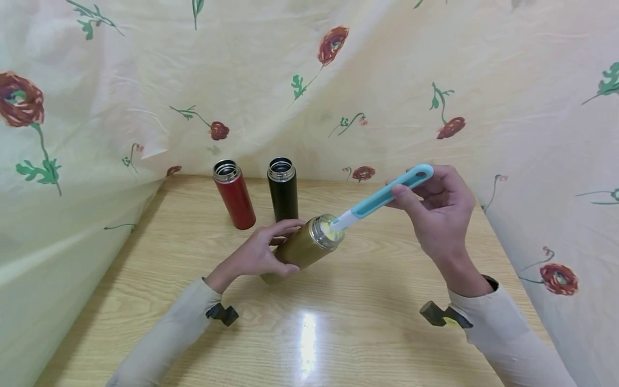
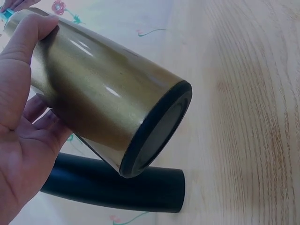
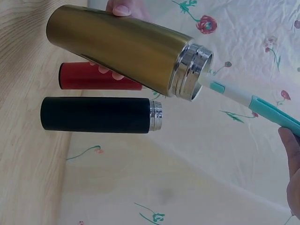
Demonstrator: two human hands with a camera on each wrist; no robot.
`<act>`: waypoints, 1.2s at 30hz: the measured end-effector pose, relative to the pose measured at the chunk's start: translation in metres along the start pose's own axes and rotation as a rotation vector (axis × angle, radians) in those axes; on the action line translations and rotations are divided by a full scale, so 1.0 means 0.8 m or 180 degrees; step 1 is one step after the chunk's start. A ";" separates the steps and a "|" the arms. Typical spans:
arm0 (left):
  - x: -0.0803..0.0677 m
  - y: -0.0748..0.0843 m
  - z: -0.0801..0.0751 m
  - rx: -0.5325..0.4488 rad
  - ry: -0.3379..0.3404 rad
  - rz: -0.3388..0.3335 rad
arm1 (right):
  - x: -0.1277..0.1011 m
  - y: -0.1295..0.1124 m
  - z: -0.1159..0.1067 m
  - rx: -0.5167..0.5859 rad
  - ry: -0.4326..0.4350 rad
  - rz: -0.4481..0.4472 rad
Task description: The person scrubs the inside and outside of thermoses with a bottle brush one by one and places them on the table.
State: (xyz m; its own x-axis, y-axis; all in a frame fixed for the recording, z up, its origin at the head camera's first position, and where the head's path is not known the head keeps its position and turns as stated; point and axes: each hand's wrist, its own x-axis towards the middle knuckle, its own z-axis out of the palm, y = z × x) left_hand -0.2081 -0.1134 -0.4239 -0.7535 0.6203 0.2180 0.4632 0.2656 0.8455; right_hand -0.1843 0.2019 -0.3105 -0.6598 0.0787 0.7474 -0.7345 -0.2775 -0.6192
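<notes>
My left hand point(image 1: 265, 248) grips a gold thermos flask point(image 1: 303, 244) round its body and holds it tilted, its open steel mouth up to the right. In the left wrist view the flask's dark-rimmed base point(image 2: 157, 131) shows, lifted off the table. With thumb and fingers, my right hand point(image 1: 442, 209) pinches the turquoise and white handle of a brush point(image 1: 382, 200). The handle slants down into the flask's mouth, where something pale yellow shows; the rest of the brush head is hidden inside. The right wrist view shows the handle point(image 3: 272, 110) entering the steel neck point(image 3: 192, 70).
A red flask point(image 1: 235, 196) and a black flask point(image 1: 283, 191) stand upright and uncapped behind my left hand. The wooden table point(image 1: 367, 322) backs onto a flower-patterned cloth point(image 1: 271, 64), which also hangs along both sides.
</notes>
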 end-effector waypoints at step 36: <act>0.017 -0.003 0.003 -0.0001 -0.0008 -0.0096 | -0.039 0.049 0.015 -0.0429 -0.0091 0.0359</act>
State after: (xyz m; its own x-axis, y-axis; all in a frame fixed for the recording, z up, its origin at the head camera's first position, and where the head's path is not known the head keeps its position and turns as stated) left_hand -0.2187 -0.1039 -0.4244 -0.7659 0.6138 0.1913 0.4403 0.2840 0.8518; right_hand -0.1906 0.1770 -0.3550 -0.7358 0.0266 0.6767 -0.6721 -0.1520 -0.7247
